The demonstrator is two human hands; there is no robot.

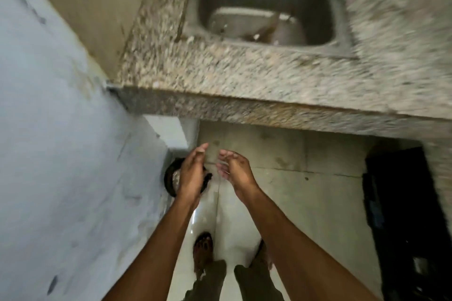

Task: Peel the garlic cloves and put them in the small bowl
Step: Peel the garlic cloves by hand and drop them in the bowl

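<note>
Speckled granite makes up the counter [244, 76] in front of me, and the picture is blurry. A steel sink [264, 7] is set into it, with something brown and small lying at its bottom that I cannot make out.

Down below the counter edge I hold both my hands out over the floor [305, 190]. My left hand [192, 173] is flat with the fingers straight, and it holds nothing. My right hand [233, 168] is near it but not touching, with the fingers loosely bent and the palm turned toward the left one. It holds nothing either.

Under my left hand, by the wall [61, 154], a round black bin [171, 178] sits on the floor. Pale bits lie inside it, too blurry to name.

I cannot see any garlic cloves or the small bowl from here.

My foot in a sandal [203, 249] stands on the shiny tiles. On my right, under the counter, is a dark black thing [401, 215] that I cannot tell apart.
</note>
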